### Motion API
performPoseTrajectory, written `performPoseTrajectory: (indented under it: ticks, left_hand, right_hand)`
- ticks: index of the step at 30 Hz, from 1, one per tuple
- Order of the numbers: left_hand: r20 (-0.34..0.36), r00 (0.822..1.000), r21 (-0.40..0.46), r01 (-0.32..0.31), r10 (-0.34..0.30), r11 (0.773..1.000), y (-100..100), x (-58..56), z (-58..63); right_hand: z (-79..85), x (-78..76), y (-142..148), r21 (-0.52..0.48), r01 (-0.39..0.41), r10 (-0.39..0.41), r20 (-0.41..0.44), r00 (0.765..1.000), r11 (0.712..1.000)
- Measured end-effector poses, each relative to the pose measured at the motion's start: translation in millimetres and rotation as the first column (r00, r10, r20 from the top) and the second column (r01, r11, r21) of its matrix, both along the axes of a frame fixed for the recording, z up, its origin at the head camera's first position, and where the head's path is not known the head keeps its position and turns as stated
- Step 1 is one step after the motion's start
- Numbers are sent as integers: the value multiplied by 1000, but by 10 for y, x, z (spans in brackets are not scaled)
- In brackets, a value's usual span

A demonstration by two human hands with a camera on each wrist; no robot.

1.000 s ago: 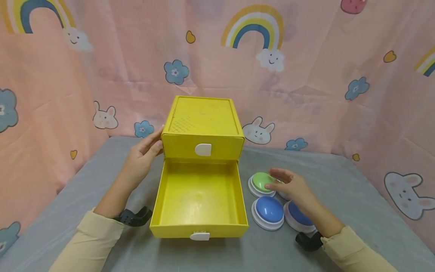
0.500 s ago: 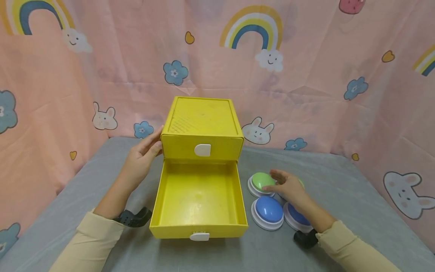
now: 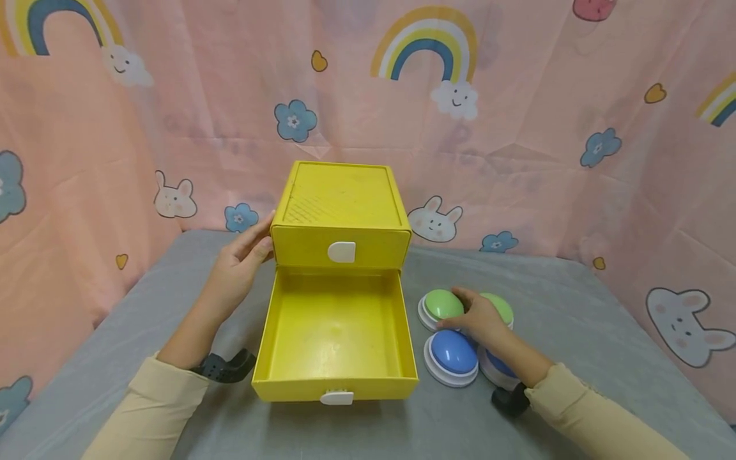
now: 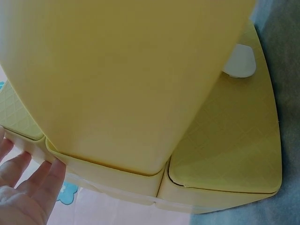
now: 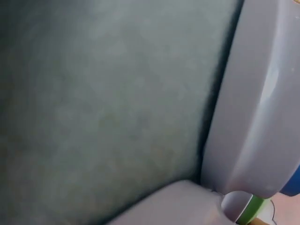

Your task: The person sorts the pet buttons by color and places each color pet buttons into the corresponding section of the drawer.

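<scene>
A yellow two-drawer box (image 3: 345, 195) stands in the middle of the head view; its lower drawer (image 3: 336, 326) is pulled out, with nothing inside. My left hand (image 3: 232, 271) rests on the box's left side, fingers fairly straight; the left wrist view shows these fingers (image 4: 33, 180) touching its wall. Right of the drawer sit domed push buttons on white bases, two green and two blue. My right hand (image 3: 483, 322) has thumb and fingers around the left green button (image 3: 443, 304). Close by are the right green button (image 3: 499, 308), left blue button (image 3: 453, 351) and right blue button (image 3: 500, 365), partly covered.
A grey cloth (image 3: 575, 319) covers the table. Behind it hangs a pink curtain (image 3: 535, 96) with rainbows, flowers and rabbits. White button bases (image 5: 248, 103) stand close together in the right wrist view, where my hand is out of sight.
My right hand has moved left and its thumb and fingers have come around the left green button, uncovering more of the right green one. My left hand and the box stay put.
</scene>
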State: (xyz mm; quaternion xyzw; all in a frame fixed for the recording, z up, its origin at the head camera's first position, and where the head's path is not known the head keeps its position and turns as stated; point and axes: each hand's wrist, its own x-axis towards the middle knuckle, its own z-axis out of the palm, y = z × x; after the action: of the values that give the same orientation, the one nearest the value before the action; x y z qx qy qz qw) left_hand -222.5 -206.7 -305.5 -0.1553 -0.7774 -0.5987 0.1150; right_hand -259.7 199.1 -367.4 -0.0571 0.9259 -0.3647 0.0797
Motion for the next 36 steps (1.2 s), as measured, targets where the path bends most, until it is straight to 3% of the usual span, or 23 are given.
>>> performPoseTrajectory:
  ticks: [10, 15, 23, 28, 36]
  left_hand:
    - [-28, 1000, 5, 5, -5, 1000, -22, -6, -3]
    - [-48, 999, -4, 0, -1, 1000, -29, -11, -6]
    - [-4, 1000, -11, -7, 7, 1000, -11, 6, 14]
    - [-10, 1000, -18, -6, 6, 1000, -22, -4, -8]
    - [-3, 1000, -21, 4, -4, 1000, -38, -17, -25]
  right_hand:
    - [-25, -41, -40, 91, 8, -7, -12, 1000, 996]
    - [0, -45, -44, 92, 23, -22, -15, 1000, 995]
    - [51, -33, -57, 46, 86, -87, 15, 996, 995]
    - [164, -5, -46, 33, 105, -105, -2, 994, 994]
    - [430, 118, -30, -78, 116, -113, 36, 993, 990]
